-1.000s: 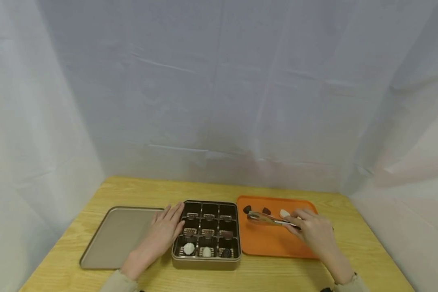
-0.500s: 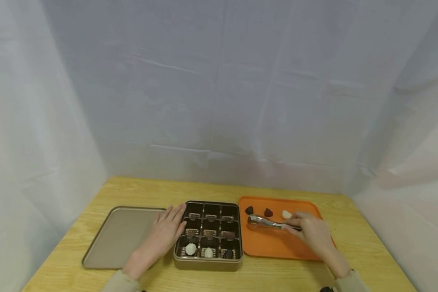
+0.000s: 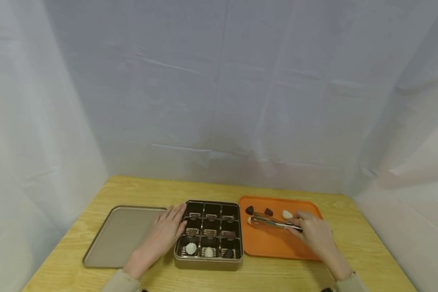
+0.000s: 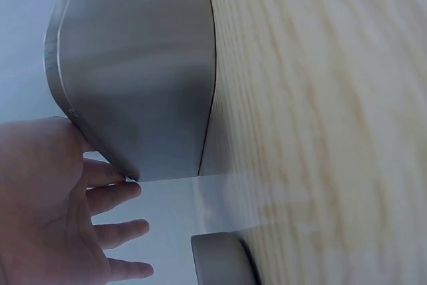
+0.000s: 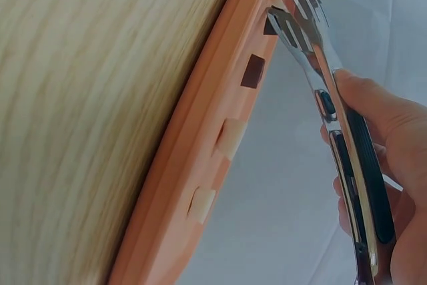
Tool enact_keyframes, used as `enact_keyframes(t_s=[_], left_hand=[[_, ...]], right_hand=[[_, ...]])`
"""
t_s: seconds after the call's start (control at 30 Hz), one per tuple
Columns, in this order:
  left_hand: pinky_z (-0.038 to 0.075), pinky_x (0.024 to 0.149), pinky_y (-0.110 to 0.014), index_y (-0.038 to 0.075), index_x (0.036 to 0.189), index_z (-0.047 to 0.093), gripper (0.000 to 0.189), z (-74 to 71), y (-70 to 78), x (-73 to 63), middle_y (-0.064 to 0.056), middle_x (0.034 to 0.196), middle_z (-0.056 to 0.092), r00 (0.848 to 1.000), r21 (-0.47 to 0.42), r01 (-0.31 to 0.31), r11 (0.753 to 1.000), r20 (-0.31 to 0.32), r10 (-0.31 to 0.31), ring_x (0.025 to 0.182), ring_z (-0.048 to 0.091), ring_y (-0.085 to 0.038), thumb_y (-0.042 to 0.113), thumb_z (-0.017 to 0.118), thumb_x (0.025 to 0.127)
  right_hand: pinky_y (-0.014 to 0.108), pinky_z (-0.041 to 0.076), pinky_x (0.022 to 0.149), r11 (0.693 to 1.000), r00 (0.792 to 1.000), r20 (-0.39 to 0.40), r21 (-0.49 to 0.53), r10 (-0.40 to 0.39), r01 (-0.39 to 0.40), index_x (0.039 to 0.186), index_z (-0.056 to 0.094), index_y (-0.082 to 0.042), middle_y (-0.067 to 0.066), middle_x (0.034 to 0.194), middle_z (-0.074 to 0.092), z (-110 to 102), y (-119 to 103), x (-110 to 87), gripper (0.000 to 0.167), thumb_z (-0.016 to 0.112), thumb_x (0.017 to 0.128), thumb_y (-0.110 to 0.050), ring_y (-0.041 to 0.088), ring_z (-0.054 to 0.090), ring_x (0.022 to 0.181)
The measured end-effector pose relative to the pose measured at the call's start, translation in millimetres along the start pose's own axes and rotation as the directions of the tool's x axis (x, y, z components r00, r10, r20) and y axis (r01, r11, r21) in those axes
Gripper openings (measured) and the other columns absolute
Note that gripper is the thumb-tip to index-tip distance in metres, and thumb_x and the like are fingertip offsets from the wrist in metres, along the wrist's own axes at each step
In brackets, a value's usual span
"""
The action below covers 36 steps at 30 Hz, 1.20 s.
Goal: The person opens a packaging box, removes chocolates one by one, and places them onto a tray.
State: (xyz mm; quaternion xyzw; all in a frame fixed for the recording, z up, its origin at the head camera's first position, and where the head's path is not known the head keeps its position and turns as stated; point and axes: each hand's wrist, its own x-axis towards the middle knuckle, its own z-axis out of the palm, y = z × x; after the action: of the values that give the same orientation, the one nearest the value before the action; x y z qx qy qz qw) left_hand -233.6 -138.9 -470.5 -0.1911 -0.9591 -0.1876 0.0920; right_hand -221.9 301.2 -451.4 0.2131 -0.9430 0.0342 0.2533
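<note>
My right hand (image 3: 312, 233) grips metal tongs (image 3: 270, 222) over the orange tray (image 3: 277, 247); in the right wrist view the tongs (image 5: 327, 91) reach toward the tray's far end. A pale piece (image 3: 250, 220) sits at the tongs' tip. Chocolates lie on the tray: a dark one (image 3: 249, 210), a brown one (image 3: 268, 211) and a white one (image 3: 286, 214). My left hand (image 3: 164, 232) lies flat with straight fingers on the left edge of a golden box (image 3: 208, 261) with dark compartments; its front row holds three chocolates.
A flat golden lid (image 3: 120, 235) lies left of the box on the wooden table (image 3: 138, 188); the left wrist view shows the lid (image 4: 140, 65) beside my palm. White cloth hangs behind and on both sides.
The tongs have shifted slightly toward the tray's back left, nearer the dark chocolate, and a pale piece now shows at their tip. The left hand has stayed on the box.
</note>
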Motion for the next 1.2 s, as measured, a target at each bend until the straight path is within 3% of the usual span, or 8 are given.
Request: enact_keyframes(t_s=[0.13, 0.4, 0.57, 0.8, 1.07, 1.2], left_hand=[[0.028, 0.113, -0.072, 0.001, 0.155, 0.038, 0.055, -0.5, 0.1, -0.1, -0.019, 0.157, 0.041, 1.000, -0.005, 0.004, 1.000, 0.009, -0.004, 0.144, 0.036, -0.046, 0.026, 0.051, 0.108], [0.029, 0.113, -0.071, 0.001, 0.155, 0.039, 0.055, -0.3, -1.1, 0.5, -0.019, 0.157, 0.042, 1.000, -0.003, 0.006, 1.000, 0.010, -0.006, 0.144, 0.036, -0.046, 0.026, 0.051, 0.107], [0.029, 0.113, -0.071, 0.002, 0.155, 0.039, 0.056, 0.3, -1.6, 0.7, -0.019, 0.157, 0.042, 1.000, 0.000, 0.002, 1.000, 0.011, -0.002, 0.144, 0.036, -0.045, 0.027, 0.051, 0.107], [0.030, 0.112, -0.071, 0.002, 0.155, 0.038, 0.056, 0.8, -1.7, 0.2, -0.019, 0.157, 0.042, 1.000, 0.001, 0.002, 1.000, 0.005, -0.002, 0.144, 0.037, -0.045, 0.027, 0.052, 0.107], [0.029, 0.113, -0.071, 0.002, 0.156, 0.037, 0.057, 0.2, -2.0, 0.4, -0.019, 0.157, 0.041, 1.000, 0.001, -0.004, 1.000, 0.012, 0.004, 0.144, 0.036, -0.046, 0.028, 0.050, 0.108], [0.029, 0.113, -0.071, 0.002, 0.156, 0.037, 0.056, -0.1, -1.3, 0.3, -0.019, 0.158, 0.041, 1.000, -0.003, 0.000, 1.000, 0.015, 0.000, 0.144, 0.036, -0.046, 0.028, 0.051, 0.108]], right_hand=[[0.014, 0.021, 0.038, 0.999, 0.998, -0.055, -0.027, -0.039, 0.037, 0.086, 0.083, -0.018, -0.008, 0.079, 0.063, -0.7, 2.5, -2.1, 0.022, 0.093, 0.070, -0.030, -0.002, 0.043, 0.053], [0.012, 0.019, 0.037, 0.997, 0.993, -0.093, -0.032, -0.070, 0.067, 0.084, 0.082, -0.020, -0.010, 0.076, 0.062, 1.7, 5.1, -3.1, 0.020, 0.093, 0.069, -0.029, 0.000, 0.044, 0.052], [0.011, 0.019, 0.036, 0.999, 0.997, -0.063, 0.026, -0.036, 0.038, 0.084, 0.083, -0.021, -0.011, 0.075, 0.062, 1.4, 3.0, -2.2, 0.017, 0.091, 0.073, -0.030, -0.004, 0.041, 0.052], [0.015, 0.024, 0.037, 0.995, 0.999, 0.040, 0.090, 0.036, -0.040, 0.087, 0.084, -0.024, -0.016, 0.077, 0.063, -5.2, -2.0, -0.8, 0.015, 0.087, 0.077, -0.034, -0.007, 0.039, 0.053], [0.016, 0.024, 0.036, 0.997, 0.994, 0.083, 0.045, 0.065, -0.069, 0.089, 0.084, -0.022, -0.013, 0.080, 0.063, -8.0, -5.0, 0.2, 0.016, 0.086, 0.080, -0.034, -0.005, 0.040, 0.053], [0.016, 0.025, 0.036, 0.998, 0.997, 0.055, 0.024, 0.060, -0.061, 0.088, 0.083, -0.021, -0.011, 0.080, 0.063, -6.5, -3.9, -2.3, 0.017, 0.087, 0.078, -0.034, -0.003, 0.044, 0.054]])
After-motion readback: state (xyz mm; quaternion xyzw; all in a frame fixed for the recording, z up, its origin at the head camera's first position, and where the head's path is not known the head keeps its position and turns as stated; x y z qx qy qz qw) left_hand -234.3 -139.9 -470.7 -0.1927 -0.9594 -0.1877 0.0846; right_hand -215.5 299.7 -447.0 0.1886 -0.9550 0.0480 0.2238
